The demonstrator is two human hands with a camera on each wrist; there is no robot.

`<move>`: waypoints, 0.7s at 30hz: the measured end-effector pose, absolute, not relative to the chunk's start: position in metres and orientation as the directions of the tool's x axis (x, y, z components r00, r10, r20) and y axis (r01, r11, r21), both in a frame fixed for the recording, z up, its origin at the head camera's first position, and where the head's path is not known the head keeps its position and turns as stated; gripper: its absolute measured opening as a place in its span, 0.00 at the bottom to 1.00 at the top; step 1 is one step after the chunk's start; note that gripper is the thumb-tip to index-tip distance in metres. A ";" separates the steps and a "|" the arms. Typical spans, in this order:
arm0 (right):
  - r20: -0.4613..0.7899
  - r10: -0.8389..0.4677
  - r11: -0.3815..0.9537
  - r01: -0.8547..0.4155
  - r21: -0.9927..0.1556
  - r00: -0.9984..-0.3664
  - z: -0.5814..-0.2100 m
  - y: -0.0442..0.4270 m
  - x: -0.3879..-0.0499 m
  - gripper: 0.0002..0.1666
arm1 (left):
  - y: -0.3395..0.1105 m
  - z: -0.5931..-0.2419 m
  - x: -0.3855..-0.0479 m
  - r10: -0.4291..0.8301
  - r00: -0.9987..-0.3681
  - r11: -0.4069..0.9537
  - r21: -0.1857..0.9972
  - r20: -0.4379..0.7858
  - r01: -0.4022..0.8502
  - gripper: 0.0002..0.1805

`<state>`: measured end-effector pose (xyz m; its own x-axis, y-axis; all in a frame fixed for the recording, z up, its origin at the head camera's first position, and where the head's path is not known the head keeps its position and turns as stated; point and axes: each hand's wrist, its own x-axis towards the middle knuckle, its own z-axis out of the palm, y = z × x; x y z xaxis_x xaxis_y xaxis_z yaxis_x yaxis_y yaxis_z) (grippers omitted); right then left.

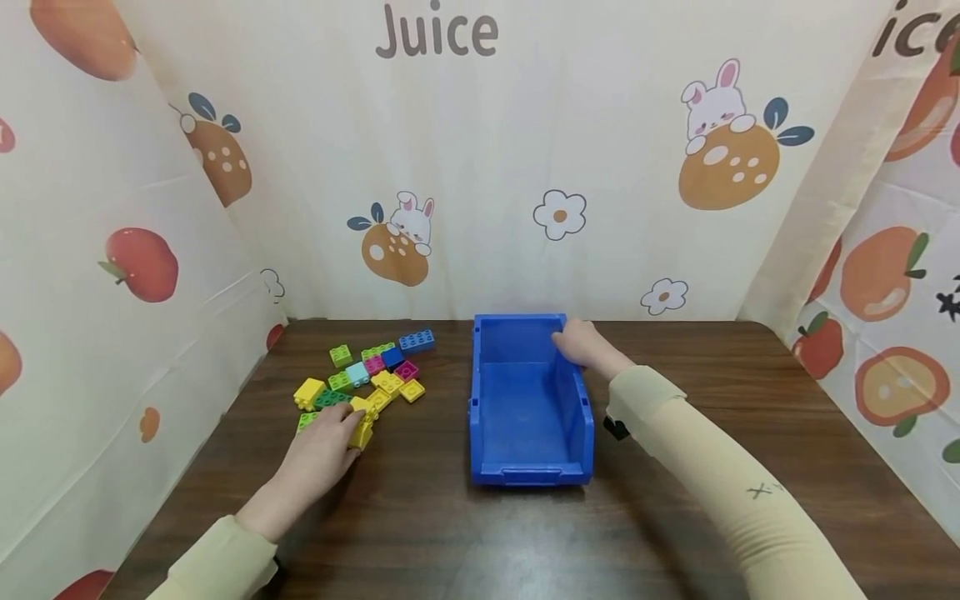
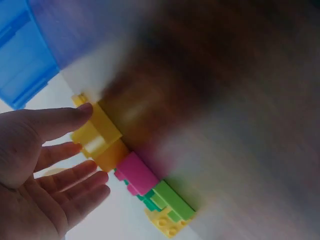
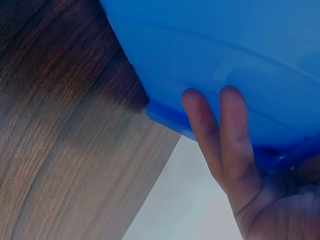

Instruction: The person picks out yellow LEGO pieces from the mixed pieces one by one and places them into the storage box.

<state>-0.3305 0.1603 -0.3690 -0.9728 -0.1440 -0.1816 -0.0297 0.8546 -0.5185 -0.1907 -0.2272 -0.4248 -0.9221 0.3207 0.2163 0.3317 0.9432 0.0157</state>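
Note:
My left hand (image 1: 318,450) reaches down at the near edge of a pile of toy building blocks. Its thumb and fingertips are at a yellow block (image 1: 361,437). In the left wrist view the fingers of the left hand (image 2: 50,165) are loosely extended, and the thumb overlaps a yellow block (image 2: 102,127); firm contact is unclear. Beside it stand a pink block (image 2: 136,173) and a light green block (image 2: 173,200). My right hand (image 1: 588,343) grips the right wall of a blue bin (image 1: 525,476) near its back corner. Two fingers (image 3: 234,120) lie against the blue plastic in the right wrist view.
Further blocks lie left of the bin, among them a blue block (image 1: 417,342), a light blue block (image 1: 357,373) and a flat yellow block (image 1: 412,391). The wooden table (image 1: 420,533) meets a printed curtain (image 1: 487,167) at the back and both sides.

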 end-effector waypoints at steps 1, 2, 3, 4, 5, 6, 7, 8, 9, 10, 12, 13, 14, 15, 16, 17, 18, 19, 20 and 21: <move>-0.184 -0.145 0.853 -0.028 -0.521 -0.972 -0.369 0.160 -0.331 0.18 | -0.228 -0.425 -0.192 0.329 -0.919 0.941 0.013 0.219 0.339 0.30; -0.186 -0.146 0.852 -0.028 -0.523 -0.972 -0.369 0.160 -0.331 0.18 | -0.228 -0.425 -0.193 0.335 -0.916 0.938 0.008 0.220 0.346 0.30; -0.187 -0.146 0.851 -0.027 -0.524 -0.971 -0.369 0.160 -0.331 0.18 | -0.229 -0.425 -0.194 0.343 -0.913 0.936 0.004 0.222 0.352 0.29; -0.189 -0.145 0.850 -0.025 -0.526 -0.971 -0.370 0.161 -0.331 0.18 | -0.229 -0.426 -0.196 0.352 -0.908 0.933 0.000 0.227 0.361 0.29; -0.191 -0.145 0.849 -0.023 -0.527 -0.971 -0.370 0.161 -0.331 0.18 | -0.229 -0.426 -0.197 0.360 -0.904 0.929 -0.003 0.231 0.370 0.29; -0.192 -0.144 0.849 -0.022 -0.529 -0.971 -0.370 0.161 -0.331 0.17 | -0.230 -0.426 -0.198 0.369 -0.899 0.926 -0.008 0.234 0.378 0.28; -0.193 -0.143 0.849 -0.021 -0.529 -0.971 -0.370 0.161 -0.331 0.17 | -0.230 -0.426 -0.198 0.377 -0.896 0.923 -0.012 0.236 0.385 0.28; -0.192 -0.143 0.849 -0.020 -0.529 -0.971 -0.370 0.161 -0.331 0.17 | -0.230 -0.426 -0.199 0.384 -0.892 0.920 -0.017 0.238 0.391 0.28; -0.193 -0.141 0.848 -0.018 -0.530 -0.971 -0.370 0.162 -0.331 0.17 | -0.231 -0.427 -0.199 0.390 -0.888 0.917 -0.017 0.243 0.398 0.28; -0.192 -0.140 0.848 -0.017 -0.530 -0.971 -0.370 0.162 -0.331 0.17 | -0.231 -0.427 -0.200 0.395 -0.886 0.915 -0.017 0.244 0.403 0.27; -0.190 -0.139 0.847 -0.017 -0.531 -0.972 -0.370 0.162 -0.331 0.17 | -0.230 -0.428 -0.201 0.399 -0.884 0.913 -0.010 0.243 0.409 0.27; -0.187 -0.141 0.847 -0.020 -0.531 -0.972 -0.371 0.162 -0.332 0.17 | -0.230 -0.428 -0.201 0.400 -0.884 0.911 -0.002 0.243 0.412 0.26; -0.185 -0.141 0.847 -0.023 -0.531 -0.973 -0.371 0.162 -0.332 0.17 | -0.229 -0.428 -0.201 0.402 -0.883 0.910 0.004 0.241 0.415 0.25; -0.182 -0.143 0.847 -0.025 -0.531 -0.973 -0.371 0.162 -0.332 0.17 | -0.229 -0.427 -0.201 0.404 -0.882 0.908 0.010 0.241 0.418 0.24; -0.181 -0.146 0.848 -0.028 -0.530 -0.973 -0.371 0.162 -0.332 0.17 | -0.228 -0.427 -0.201 0.406 -0.881 0.907 0.014 0.241 0.422 0.24; -0.182 -0.145 0.847 -0.027 -0.531 -0.973 -0.371 0.162 -0.332 0.17 | -0.228 -0.427 -0.201 0.407 -0.881 0.906 0.018 0.241 0.423 0.23; -0.183 -0.145 0.846 -0.026 -0.532 -0.972 -0.371 0.161 -0.332 0.17 | -0.227 -0.427 -0.201 0.409 -0.880 0.905 0.020 0.241 0.425 0.22; -0.182 -0.146 0.848 -0.029 -0.529 -0.972 -0.371 0.161 -0.332 0.17 | -0.227 -0.427 -0.201 0.410 -0.880 0.904 0.019 0.240 0.426 0.22; -0.183 -0.146 0.848 -0.028 -0.529 -0.972 -0.371 0.161 -0.332 0.17 | -0.227 -0.427 -0.201 0.410 -0.880 0.905 0.018 0.239 0.426 0.22; -0.183 -0.146 0.848 -0.028 -0.530 -0.972 -0.371 0.161 -0.331 0.17 | -0.227 -0.426 -0.201 0.410 -0.881 0.905 0.018 0.238 0.426 0.22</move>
